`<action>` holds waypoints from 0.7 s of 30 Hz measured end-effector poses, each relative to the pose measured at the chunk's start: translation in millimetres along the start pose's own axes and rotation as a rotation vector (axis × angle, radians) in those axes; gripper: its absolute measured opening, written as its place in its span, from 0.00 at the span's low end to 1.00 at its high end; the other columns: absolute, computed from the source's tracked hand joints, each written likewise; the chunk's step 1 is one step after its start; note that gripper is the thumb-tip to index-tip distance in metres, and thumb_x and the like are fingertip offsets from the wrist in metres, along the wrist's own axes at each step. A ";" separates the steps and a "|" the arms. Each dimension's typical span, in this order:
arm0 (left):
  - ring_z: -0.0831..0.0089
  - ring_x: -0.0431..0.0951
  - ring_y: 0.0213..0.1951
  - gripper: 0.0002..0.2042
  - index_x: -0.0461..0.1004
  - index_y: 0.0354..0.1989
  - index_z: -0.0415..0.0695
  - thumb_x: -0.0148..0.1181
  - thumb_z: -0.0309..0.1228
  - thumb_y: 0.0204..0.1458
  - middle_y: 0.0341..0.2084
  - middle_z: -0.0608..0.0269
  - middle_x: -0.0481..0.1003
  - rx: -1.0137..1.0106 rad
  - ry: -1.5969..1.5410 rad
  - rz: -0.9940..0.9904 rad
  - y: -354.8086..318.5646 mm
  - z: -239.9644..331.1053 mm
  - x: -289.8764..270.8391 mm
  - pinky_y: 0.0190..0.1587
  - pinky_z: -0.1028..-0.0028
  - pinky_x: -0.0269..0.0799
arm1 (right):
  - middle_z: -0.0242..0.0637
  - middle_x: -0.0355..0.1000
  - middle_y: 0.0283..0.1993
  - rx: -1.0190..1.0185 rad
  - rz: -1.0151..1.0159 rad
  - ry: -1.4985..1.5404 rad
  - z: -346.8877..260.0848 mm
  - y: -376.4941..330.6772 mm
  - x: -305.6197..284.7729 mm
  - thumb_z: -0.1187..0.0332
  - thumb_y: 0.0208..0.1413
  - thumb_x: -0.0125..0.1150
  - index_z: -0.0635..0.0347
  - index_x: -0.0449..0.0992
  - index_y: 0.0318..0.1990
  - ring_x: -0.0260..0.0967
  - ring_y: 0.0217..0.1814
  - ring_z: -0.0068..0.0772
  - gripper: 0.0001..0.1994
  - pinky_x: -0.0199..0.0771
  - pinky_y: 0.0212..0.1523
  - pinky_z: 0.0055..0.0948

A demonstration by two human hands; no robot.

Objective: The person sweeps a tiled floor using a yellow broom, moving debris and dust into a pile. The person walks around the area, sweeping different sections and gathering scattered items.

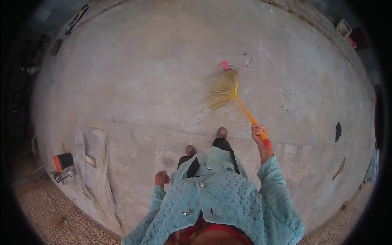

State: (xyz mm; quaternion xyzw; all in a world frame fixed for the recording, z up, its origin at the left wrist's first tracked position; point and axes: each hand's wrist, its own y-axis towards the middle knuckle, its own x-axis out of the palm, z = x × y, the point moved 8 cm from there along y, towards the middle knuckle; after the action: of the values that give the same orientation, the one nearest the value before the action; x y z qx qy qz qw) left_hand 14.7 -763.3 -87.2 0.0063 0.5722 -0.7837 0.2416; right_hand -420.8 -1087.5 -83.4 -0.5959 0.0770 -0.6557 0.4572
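Observation:
My right hand (259,132) is wrapped round the orange handle of a broom (244,109), close to its red end cap. The broom slants up and left from my hand. Its straw head, bound in yellow, rests fanned out on the concrete floor, with the bristles slightly blurred. Just beyond the bristles lies a pink scrap (224,65), with small dark bits of litter (246,61) scattered beside it. By my left side hangs my left hand (162,178), its fingers curled in, with nothing visible in them.
On the left stand a black and orange bucket (63,162) and a pale sheet (97,153) with a small wooden piece (90,160). A dark object (338,132) and a brown strip (339,168) lie at right. A raised ledge (306,20) borders the far side.

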 end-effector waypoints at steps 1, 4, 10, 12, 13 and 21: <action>0.72 0.71 0.15 0.10 0.68 0.34 0.42 0.50 0.33 0.45 0.18 0.62 0.68 -0.001 -0.004 -0.011 4.9 -0.6 3.5 0.16 0.73 0.69 | 0.33 0.57 0.21 -0.062 -0.029 -0.083 -27.3 -12.7 12.6 0.79 0.38 0.42 0.70 0.58 0.30 0.55 0.14 0.16 0.09 0.60 0.12 0.13; 0.74 0.70 0.20 0.11 0.70 0.32 0.40 0.52 0.35 0.45 0.18 0.61 0.70 0.018 0.023 -0.030 12.7 -0.7 9.4 0.21 0.76 0.67 | 0.28 0.55 0.16 -0.089 -0.028 -0.358 -63.6 -42.5 30.1 0.78 0.39 0.43 0.68 0.59 0.27 0.53 0.13 0.15 0.05 0.57 0.13 0.13; 0.72 0.71 0.15 0.09 0.69 0.32 0.42 0.50 0.33 0.44 0.18 0.62 0.68 0.044 0.099 -0.059 29.7 5.6 17.5 0.16 0.73 0.70 | 0.26 0.53 0.14 -0.166 0.099 -0.458 -35.1 -99.3 39.1 0.77 0.39 0.45 0.65 0.59 0.25 0.50 0.12 0.15 0.04 0.55 0.13 0.13; 0.71 0.71 0.15 0.10 0.68 0.33 0.42 0.50 0.33 0.44 0.18 0.61 0.68 0.057 0.120 -0.073 24.0 15.6 22.2 0.16 0.72 0.70 | 0.26 0.53 0.14 -0.131 0.060 -0.385 0.0 -127.4 42.2 0.78 0.38 0.45 0.65 0.59 0.25 0.50 0.11 0.14 0.04 0.55 0.13 0.13; 0.71 0.71 0.15 0.10 0.68 0.33 0.42 0.50 0.33 0.44 0.18 0.61 0.67 0.066 0.133 -0.084 22.8 21.5 25.5 0.16 0.72 0.70 | 0.26 0.53 0.14 -0.118 0.039 -0.347 16.2 -139.8 41.3 0.78 0.38 0.45 0.65 0.59 0.25 0.50 0.11 0.14 0.04 0.54 0.13 0.13; 0.70 0.71 0.16 0.11 0.67 0.34 0.41 0.50 0.34 0.44 0.18 0.60 0.67 0.122 0.175 -0.115 28.5 33.7 35.4 0.16 0.71 0.70 | 0.30 0.56 0.22 0.188 -0.013 -0.248 122.8 -155.7 9.6 0.78 0.39 0.44 0.63 0.57 0.37 0.50 0.11 0.14 0.13 0.53 0.12 0.12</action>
State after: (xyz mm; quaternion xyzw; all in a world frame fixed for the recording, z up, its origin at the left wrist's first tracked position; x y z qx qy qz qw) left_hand 3.4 -813.4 -111.2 0.0569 0.5417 -0.8261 0.1446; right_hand -394.0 -950.8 58.1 -0.6274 -0.0459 -0.5843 0.5127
